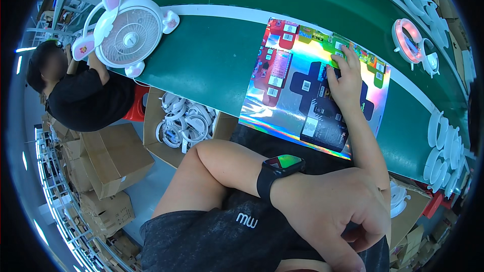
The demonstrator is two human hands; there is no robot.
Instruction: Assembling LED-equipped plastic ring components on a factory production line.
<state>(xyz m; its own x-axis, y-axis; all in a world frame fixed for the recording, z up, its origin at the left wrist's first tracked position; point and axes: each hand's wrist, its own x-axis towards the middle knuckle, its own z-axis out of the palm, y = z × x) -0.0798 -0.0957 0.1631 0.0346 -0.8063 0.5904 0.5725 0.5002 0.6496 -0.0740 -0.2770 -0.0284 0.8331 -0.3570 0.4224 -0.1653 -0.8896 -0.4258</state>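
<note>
A shiny holographic sheet (292, 108), printed with red, dark blue and green flat box shapes, lies across the near edge of the green table. My right hand (346, 78) rests on its upper right part, fingers spread and holding nothing. Across my lap comes my left arm, wearing a black smartwatch (280, 168) on the wrist. My left hand (333, 211) is beside my right elbow, close to the camera. Its fingers are loosely curled with nothing visible in them, and some fingertips are hidden.
A white fan with pink-eared trim (132, 32) stands at the table's far left. White ring parts fill a carton (151, 121) below. On the right are a lit pink ring (406, 40) and several white curved parts (443, 153). A person in black (85, 93) sits at the left.
</note>
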